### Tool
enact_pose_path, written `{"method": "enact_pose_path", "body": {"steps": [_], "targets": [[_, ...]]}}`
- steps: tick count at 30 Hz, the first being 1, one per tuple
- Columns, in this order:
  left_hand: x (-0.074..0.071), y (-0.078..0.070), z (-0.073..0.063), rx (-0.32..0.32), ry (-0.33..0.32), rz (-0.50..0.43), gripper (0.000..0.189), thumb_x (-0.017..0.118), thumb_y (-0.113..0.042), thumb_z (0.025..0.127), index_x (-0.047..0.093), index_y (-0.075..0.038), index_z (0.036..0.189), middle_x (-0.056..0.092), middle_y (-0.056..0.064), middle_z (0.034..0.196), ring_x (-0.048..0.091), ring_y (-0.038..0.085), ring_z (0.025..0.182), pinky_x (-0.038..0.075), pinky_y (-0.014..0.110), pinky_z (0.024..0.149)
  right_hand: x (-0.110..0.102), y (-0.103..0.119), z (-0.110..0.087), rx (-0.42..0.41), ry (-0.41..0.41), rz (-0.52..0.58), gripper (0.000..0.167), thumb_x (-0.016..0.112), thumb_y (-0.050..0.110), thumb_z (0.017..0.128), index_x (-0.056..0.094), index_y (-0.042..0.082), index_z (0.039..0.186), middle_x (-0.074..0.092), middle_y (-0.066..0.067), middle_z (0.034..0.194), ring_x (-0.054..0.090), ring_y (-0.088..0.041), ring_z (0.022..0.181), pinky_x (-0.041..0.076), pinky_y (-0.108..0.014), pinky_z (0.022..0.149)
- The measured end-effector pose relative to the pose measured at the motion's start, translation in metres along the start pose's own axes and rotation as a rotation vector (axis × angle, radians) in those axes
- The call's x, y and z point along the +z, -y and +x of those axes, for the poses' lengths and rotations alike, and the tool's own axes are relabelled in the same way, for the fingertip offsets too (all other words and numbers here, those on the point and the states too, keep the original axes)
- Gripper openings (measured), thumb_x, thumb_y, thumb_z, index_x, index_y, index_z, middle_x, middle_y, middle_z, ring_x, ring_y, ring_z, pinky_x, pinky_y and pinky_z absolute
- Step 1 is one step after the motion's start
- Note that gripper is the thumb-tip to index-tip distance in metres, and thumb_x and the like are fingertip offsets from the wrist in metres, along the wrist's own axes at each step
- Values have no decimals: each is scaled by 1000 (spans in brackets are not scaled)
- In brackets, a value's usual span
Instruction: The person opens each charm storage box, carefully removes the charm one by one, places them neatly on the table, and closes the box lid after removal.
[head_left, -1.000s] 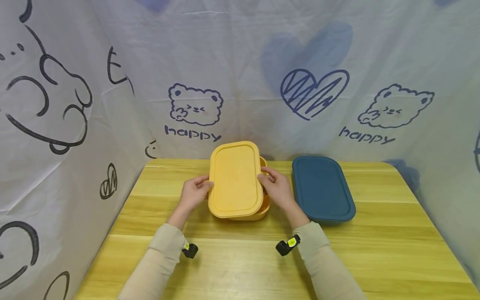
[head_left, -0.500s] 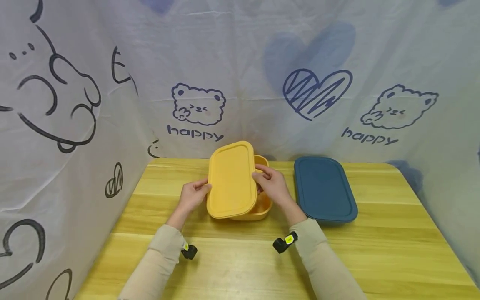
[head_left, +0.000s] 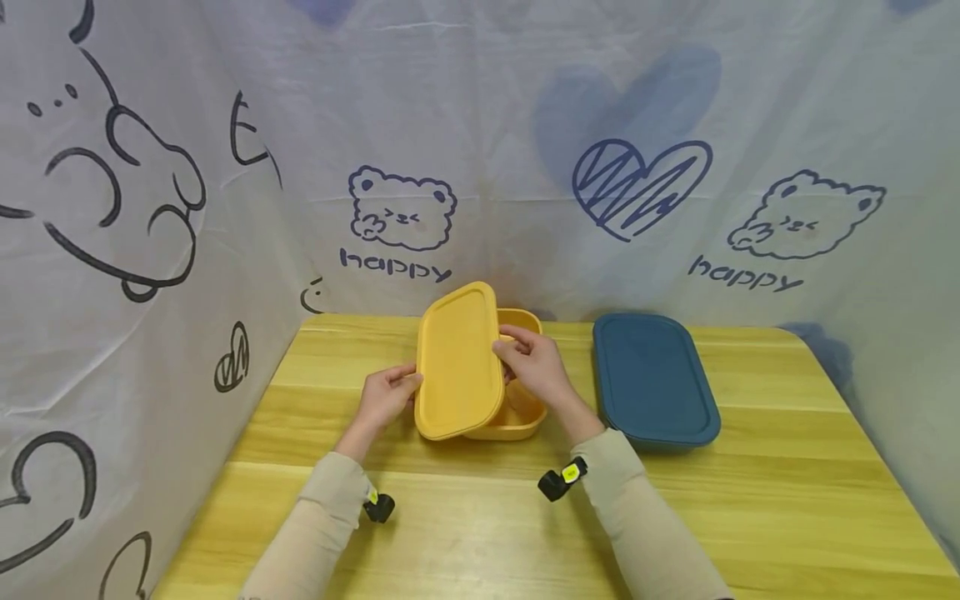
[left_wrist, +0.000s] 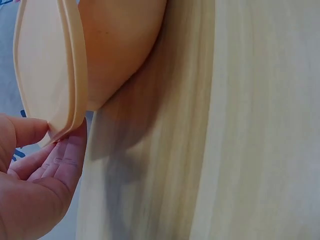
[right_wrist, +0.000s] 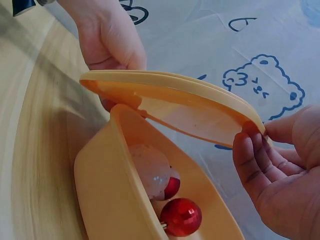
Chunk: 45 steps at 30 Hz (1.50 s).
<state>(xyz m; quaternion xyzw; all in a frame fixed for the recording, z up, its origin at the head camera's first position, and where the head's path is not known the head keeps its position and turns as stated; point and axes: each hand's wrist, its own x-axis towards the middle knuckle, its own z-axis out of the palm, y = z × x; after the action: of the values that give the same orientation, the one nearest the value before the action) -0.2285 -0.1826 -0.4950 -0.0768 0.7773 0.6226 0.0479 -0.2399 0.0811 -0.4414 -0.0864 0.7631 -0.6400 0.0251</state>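
A yellow lid [head_left: 459,362] is tilted above a yellow box [head_left: 517,432], its right side raised and its left side lower. My left hand [head_left: 384,397] pinches the lid's left edge between thumb and fingers. On the opposite edge, my right hand [head_left: 536,367] grips the raised side, thumb on top and fingers beneath. Through the gap, the right wrist view shows a shiny red bauble [right_wrist: 183,217] inside the box, and a pale translucent ball [right_wrist: 150,167] with another red piece [right_wrist: 172,186] beside it. The lid hides the left part of the box in the head view.
To the right stands a dark blue box with its lid on [head_left: 656,379]. Both boxes are on a wooden table [head_left: 465,517], near its back edge. A white printed curtain [head_left: 517,242] hangs behind and on the sides.
The lid's right edge has risen and shifted left with my right hand, uncovering more of the yellow box. My left hand has stayed at the left edge.
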Motion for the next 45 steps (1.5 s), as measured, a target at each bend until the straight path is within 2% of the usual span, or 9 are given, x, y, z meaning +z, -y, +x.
{"method": "enact_pose_path", "body": {"steps": [6, 11, 15, 19, 26, 30, 33, 39, 45], "targets": [[0, 6, 2, -20, -2, 8, 42, 62, -11, 106, 60, 8, 143, 70, 30, 131, 73, 7, 77, 60, 20, 68, 8, 5, 3, -10, -6, -20, 42, 68, 14, 104, 64, -1, 142, 74, -19, 89, 64, -22, 61, 56, -24, 56], [0, 11, 3, -35, -10, 13, 42, 62, -10, 106, 60, 8, 143, 70, 30, 130, 72, 7, 77, 60, 21, 68, 15, 6, 4, 18, -10, 3, 41, 68, 14, 103, 64, 1, 142, 71, -12, 83, 60, -16, 59, 53, -22, 56], [-1, 13, 3, -38, -20, 16, 40, 62, -10, 106, 62, 8, 142, 71, 29, 129, 72, 7, 76, 61, 22, 69, 19, 5, 5, 45, -16, 41, 43, 69, 14, 102, 64, 0, 143, 71, -8, 84, 59, -10, 58, 54, -24, 57], [-2, 14, 3, -35, -23, 27, 40, 63, -10, 105, 62, 8, 141, 71, 30, 128, 72, 7, 76, 61, 22, 69, 23, 5, 7, 59, -25, 58, 41, 69, 14, 102, 65, 2, 141, 70, -5, 84, 59, -11, 58, 54, -27, 59], [-3, 17, 1, -38, -26, 17, 38, 63, -10, 106, 63, 7, 141, 71, 29, 129, 75, 10, 79, 63, 24, 71, 30, 11, 7, 105, -23, 112, 42, 71, 15, 102, 65, 4, 142, 69, 0, 82, 60, -13, 58, 48, -22, 55], [-4, 18, -1, -34, -37, 12, 37, 64, -10, 106, 65, 6, 139, 71, 29, 129, 75, 12, 82, 64, 25, 72, 34, 12, 7, 123, -22, 159, 44, 72, 13, 101, 64, 3, 143, 68, 1, 81, 59, -12, 57, 51, -21, 55], [-3, 21, -1, -27, -39, 13, 37, 64, -10, 105, 65, 7, 138, 71, 30, 128, 76, 14, 84, 65, 27, 73, 36, 9, 9, 120, -17, 198, 44, 71, 11, 101, 63, 1, 143, 68, 1, 82, 58, -11, 58, 54, -24, 57], [-2, 22, -3, -13, -32, 33, 36, 65, -8, 104, 66, 9, 136, 72, 31, 124, 77, 18, 84, 66, 32, 75, 40, 8, 9, 94, -14, 167, 43, 72, 12, 101, 65, 2, 142, 70, -4, 86, 61, -11, 60, 60, -31, 63], [-2, 24, -2, -3, -41, 30, 34, 66, -6, 103, 67, 10, 134, 72, 32, 123, 78, 18, 83, 66, 32, 74, 43, 10, 7, 64, -9, 175, 42, 71, 9, 101, 64, -1, 141, 71, -9, 89, 62, -12, 60, 59, -27, 59]]}}
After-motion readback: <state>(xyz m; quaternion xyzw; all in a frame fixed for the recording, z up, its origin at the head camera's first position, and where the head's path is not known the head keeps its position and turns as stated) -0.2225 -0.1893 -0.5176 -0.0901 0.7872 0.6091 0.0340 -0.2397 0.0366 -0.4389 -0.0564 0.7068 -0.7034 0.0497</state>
